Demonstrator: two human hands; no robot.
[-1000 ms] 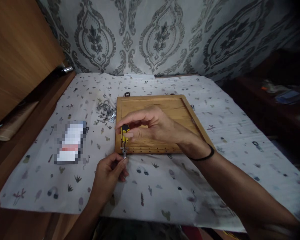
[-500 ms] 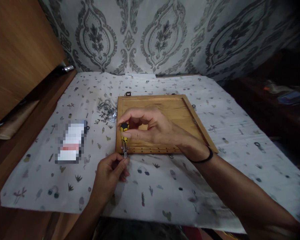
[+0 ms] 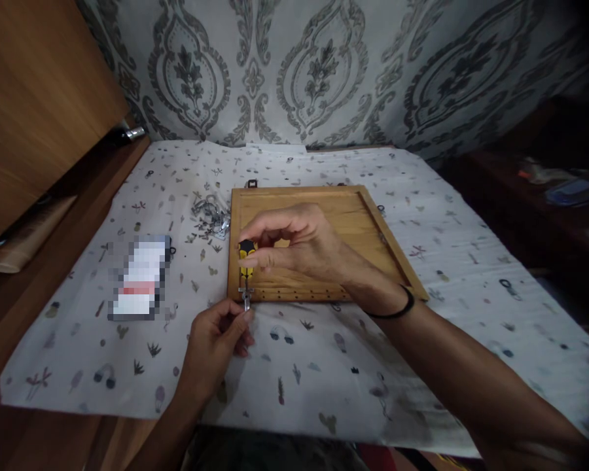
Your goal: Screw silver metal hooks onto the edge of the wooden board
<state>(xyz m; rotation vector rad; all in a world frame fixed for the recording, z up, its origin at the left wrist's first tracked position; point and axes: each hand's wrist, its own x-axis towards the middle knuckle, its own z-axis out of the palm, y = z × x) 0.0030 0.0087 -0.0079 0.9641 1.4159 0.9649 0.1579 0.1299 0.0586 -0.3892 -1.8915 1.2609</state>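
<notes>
We hold the screwdriver [image 3: 247,260] near upright in the right hand [image 3: 307,245], with the fingers clamped on its yellow and black handle. The shaft points down at the bracket [image 3: 247,299], a small metal piece at the near left corner of the panel [image 3: 346,222]. We cannot tell whether the tip is seated in a screw. In the left hand [image 3: 218,333], thumb and fingers pinch the near end of the bracket, just off the panel's near edge. The panel is wooden, with a raised frame along its far and right sides and a row of dark holes along its near edge; it lies flat on the counter [image 3: 294,396], which has a white printed cover. A black band [image 3: 410,303] encircles our right wrist. Beside the panel's far left part we have a loose pile of metal parts [image 3: 211,217]. The phone [image 3: 140,278] lies on the left, well apart from the panel, its screen pixelated. Behind the counter stands a wall [image 3: 252,82] with a grey ornamental pattern.
</notes>
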